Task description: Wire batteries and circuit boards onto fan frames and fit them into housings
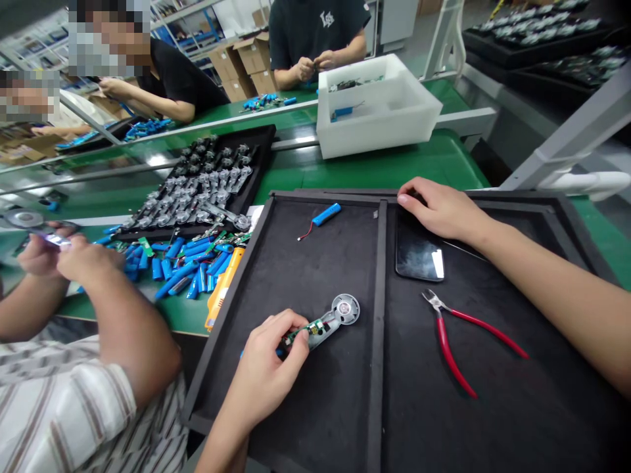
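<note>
My left hand point(269, 364) is closed around a grey handheld-fan housing point(323, 328) with a round motor end and a green circuit board point(311, 328) inside. A bit of blue shows beneath my fingers. My right hand point(441, 209) lies at the far rim of the black tray point(382, 295), over the top of a dark smartphone point(419, 253). Its fingers are loosely bent, the thumb apart, with nothing visible in them. Red-handled cutters point(451, 328) lie with handles spread below the phone. Farther up the left compartment is a blue battery point(326, 214) with a red lead.
Blue batteries point(192, 263) are heaped left of the tray, beside a yellow object point(224, 289). Behind them, a black tray point(266, 141) holds rows of fan parts. A white bin point(379, 128) stands at the back. A co-worker's hands point(73, 253) work at left; others sit opposite.
</note>
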Demonstrator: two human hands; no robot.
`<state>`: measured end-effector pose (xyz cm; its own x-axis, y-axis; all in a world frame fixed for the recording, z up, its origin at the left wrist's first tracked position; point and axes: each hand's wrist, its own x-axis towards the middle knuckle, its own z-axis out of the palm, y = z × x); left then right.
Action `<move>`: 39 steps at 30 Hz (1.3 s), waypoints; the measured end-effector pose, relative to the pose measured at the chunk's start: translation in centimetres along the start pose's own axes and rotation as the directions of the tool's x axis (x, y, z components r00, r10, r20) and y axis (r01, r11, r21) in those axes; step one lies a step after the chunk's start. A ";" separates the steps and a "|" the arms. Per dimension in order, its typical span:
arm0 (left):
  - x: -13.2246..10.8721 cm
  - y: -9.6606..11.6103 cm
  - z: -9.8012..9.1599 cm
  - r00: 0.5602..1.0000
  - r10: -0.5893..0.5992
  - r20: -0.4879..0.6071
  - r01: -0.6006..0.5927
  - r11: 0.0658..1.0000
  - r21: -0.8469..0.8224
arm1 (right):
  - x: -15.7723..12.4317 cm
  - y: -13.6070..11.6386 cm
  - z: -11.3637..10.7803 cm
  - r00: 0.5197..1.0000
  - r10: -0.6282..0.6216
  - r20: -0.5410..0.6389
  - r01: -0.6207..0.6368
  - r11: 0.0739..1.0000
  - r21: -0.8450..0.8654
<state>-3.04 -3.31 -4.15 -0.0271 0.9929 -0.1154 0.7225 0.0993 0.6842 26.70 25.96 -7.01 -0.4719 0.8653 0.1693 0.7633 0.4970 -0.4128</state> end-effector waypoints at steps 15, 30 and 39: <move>0.1 0.2 0.2 1.000 -0.012 -0.016 0.013 1.000 0.019 | 0.1 0.2 0.1 1.000 -0.014 -0.006 0.014 1.000 0.008; -0.1 -0.5 0.7 0.999 0.006 -0.053 -0.002 0.997 0.080 | -0.1 0.5 0.1 0.995 -0.086 -0.049 0.090 0.993 0.082; -0.3 0.0 0.3 0.997 -0.029 -0.073 0.031 0.999 0.023 | -1.6 -3.7 -1.0 0.954 -0.249 -0.170 0.257 0.966 0.031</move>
<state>-2.83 -3.64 -4.37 -0.0985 0.9917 -0.0822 0.7370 0.1282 0.6636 25.09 22.85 -4.90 -0.5650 0.7126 0.4158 0.6019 0.7007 -0.3830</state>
